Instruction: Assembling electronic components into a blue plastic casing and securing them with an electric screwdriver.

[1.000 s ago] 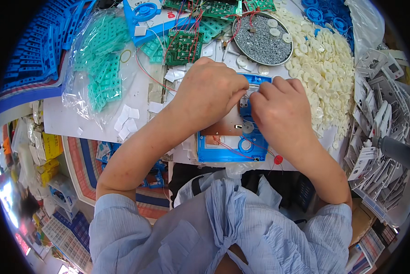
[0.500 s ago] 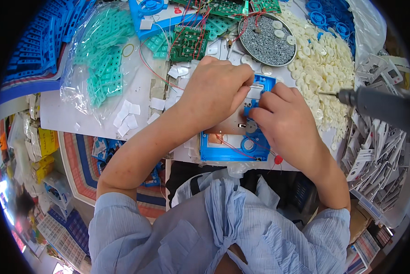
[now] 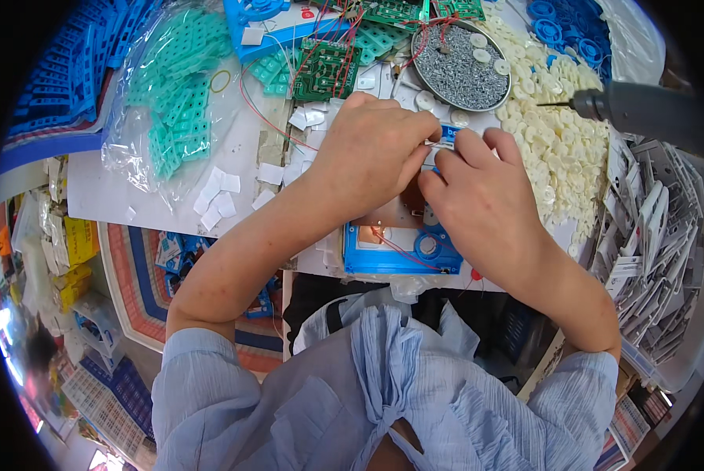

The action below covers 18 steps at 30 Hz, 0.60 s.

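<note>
The casing [image 3: 404, 261] looks smooth plastic, the bag [image 3: 124, 161] glossy film, the sleeves [image 3: 203, 392] crinkled matt cloth

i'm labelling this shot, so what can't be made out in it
All in the head view:
Whether the left hand grips anything: its own curled fingers hide that.
What the right hand grips: its back blocks the view.
Middle of the blue casing: largely covered by both hands.
Rear of the grey tool: lost at the dark right rim.
</note>
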Motion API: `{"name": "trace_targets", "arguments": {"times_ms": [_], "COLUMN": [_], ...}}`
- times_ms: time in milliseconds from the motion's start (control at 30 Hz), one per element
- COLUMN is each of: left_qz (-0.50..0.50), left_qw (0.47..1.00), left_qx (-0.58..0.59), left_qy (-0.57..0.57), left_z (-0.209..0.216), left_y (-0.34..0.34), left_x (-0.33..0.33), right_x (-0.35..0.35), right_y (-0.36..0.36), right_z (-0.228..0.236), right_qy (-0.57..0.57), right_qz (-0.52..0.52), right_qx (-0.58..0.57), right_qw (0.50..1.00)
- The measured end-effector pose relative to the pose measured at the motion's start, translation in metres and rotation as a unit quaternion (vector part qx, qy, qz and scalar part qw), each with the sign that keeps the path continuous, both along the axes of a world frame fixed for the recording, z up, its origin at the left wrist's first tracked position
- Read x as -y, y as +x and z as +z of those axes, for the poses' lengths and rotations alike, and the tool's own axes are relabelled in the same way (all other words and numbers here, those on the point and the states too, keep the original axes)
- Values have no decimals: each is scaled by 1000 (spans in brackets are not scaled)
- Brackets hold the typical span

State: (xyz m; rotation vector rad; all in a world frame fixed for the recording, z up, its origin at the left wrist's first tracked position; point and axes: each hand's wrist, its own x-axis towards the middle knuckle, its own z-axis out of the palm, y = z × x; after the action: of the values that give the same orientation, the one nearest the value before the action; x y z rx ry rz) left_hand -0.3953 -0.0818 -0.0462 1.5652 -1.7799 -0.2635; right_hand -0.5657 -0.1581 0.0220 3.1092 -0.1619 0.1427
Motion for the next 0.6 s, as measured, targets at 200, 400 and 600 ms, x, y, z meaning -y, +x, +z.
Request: {"name": "trace_targets", "arguments": {"times_ms": [200,400,600], "left_qz": [10,-8,-20], "left_qw": [999,999,999], "left_qx": [-13,-14,15], "left_qy": [-31,-29,-29], "left_z": [-3,-5,-3], "left_y": [-2,0,0], "left_x": [-3,-4,-4], "right_x": [14,-8,-6], "right_y": [-11,-21,-18], "right_z": [-24,-52,-52], "right_qy": [160,248,249], "right_qz": [-18,-185,-206], "right_qx": [79,212,189], "right_qw": [984,927,927]}}
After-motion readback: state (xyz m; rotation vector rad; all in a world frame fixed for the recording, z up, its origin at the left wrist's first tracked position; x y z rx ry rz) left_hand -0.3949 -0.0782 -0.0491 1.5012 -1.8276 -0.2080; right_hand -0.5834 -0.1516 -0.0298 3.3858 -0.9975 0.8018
